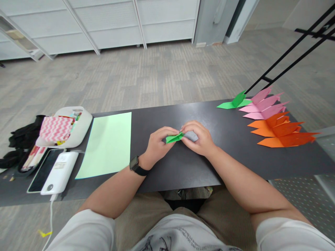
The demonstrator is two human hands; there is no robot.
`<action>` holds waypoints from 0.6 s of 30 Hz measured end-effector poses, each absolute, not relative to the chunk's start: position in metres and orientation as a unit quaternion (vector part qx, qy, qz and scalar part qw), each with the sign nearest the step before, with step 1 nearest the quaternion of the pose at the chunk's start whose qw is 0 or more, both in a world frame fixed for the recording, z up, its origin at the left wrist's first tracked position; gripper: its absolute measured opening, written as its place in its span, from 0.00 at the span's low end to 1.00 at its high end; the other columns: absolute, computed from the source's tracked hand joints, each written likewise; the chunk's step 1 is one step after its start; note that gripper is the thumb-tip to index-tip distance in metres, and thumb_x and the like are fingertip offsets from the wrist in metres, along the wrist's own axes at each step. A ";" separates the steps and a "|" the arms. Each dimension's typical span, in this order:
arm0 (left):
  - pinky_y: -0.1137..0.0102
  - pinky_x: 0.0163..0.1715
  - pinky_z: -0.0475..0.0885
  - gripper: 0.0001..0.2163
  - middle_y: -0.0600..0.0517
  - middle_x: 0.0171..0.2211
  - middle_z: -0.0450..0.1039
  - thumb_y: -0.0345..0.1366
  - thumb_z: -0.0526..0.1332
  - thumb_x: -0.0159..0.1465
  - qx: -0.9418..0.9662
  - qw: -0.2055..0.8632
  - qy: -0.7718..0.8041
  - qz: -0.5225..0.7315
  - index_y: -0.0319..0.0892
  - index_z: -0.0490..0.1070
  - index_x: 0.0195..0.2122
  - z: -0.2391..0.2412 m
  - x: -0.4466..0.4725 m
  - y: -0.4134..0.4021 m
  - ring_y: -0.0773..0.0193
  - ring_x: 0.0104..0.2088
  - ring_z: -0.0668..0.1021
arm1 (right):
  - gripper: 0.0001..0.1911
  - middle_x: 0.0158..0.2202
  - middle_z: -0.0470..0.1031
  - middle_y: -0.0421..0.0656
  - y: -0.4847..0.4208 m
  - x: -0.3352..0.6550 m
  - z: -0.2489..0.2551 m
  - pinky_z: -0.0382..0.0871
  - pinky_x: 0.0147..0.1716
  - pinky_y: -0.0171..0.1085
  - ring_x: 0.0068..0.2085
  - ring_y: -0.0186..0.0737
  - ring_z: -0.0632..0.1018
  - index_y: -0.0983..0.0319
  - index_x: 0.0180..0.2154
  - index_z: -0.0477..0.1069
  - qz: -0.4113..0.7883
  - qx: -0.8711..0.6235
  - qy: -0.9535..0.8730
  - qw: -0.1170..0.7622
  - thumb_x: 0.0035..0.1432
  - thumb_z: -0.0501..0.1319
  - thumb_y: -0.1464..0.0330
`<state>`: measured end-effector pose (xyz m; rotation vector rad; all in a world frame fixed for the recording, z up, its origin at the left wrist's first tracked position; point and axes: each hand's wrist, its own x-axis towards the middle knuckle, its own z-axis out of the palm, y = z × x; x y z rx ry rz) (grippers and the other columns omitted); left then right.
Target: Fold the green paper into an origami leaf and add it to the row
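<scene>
A small folded piece of green paper (pixel 174 137) is pinched between both my hands just above the dark table (pixel 183 164). My left hand (pixel 157 141), with a black watch on its wrist, grips the paper's left end with curled fingers. My right hand (pixel 197 137) is closed over the paper's right end, fingertips pressed together on it. Most of the fold's right part is hidden under my right fingers.
A light green sheet (pixel 108 144) lies left of my hands. Further left are a white power bank (pixel 60 172), a phone (pixel 43 170) and an open pencil case (pixel 65 127). Folded green (pixel 235 101), pink (pixel 264 106) and orange (pixel 282 132) paper pieces sit at the right.
</scene>
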<state>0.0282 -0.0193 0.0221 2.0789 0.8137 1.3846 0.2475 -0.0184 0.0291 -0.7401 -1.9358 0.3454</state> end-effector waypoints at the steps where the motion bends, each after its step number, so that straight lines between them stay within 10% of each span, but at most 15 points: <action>1: 0.66 0.47 0.81 0.02 0.48 0.43 0.86 0.34 0.70 0.71 0.765 0.253 0.302 0.509 0.44 0.82 0.43 0.023 0.028 -0.019 0.63 0.43 0.86 | 0.07 0.42 0.82 0.44 -0.018 0.247 0.029 0.78 0.46 0.49 0.44 0.47 0.83 0.53 0.46 0.74 0.146 -0.311 -0.795 0.500 0.67 0.66 0.68; 18: 0.63 0.46 0.80 0.15 0.48 0.42 0.85 0.50 0.72 0.68 0.643 0.475 0.393 0.455 0.43 0.83 0.45 0.005 0.028 -0.016 0.58 0.41 0.84 | 0.06 0.36 0.80 0.41 -0.014 0.246 0.021 0.76 0.43 0.44 0.38 0.41 0.80 0.56 0.40 0.76 0.324 -0.358 -0.741 0.466 0.70 0.65 0.61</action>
